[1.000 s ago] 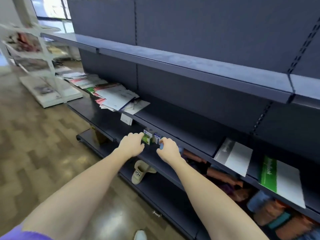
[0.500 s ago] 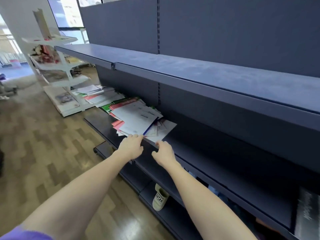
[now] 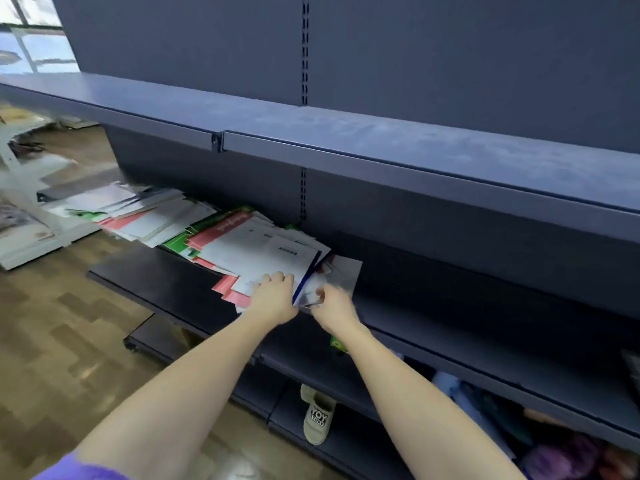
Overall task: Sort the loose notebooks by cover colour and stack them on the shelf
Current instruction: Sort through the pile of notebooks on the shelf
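Both hands now on the near end of the loose notebooks (image 3: 263,251), no longer on the front lip of the shelf (image 3: 166,289) as half a second back, and well along from the small price tags touched a second ago. Left hand (image 3: 273,296) laid on the white-covered top notebook (image 3: 270,254), fingers bent over its near edge; grip looks light, more a press than a firm hold. Right hand (image 3: 332,304) at the corner of a pale notebook (image 3: 341,271) poking out to the right of the pile, fingers curled, seemingly pinching the corner, though blurred, so hard to be sure. Notebooks spread in a long untidy run on the middle shelf, red, green and white covers mixed, some overhanging the front edge. Nothing lifted yet; sorting judged barely begun, reach complete, first pick in hand. View swung left and closer versus the earlier frames: white and green notebooks at far right now out of sight, pile larger and central. Sandal (image 3: 317,420) on the bottom shelf below the arms.
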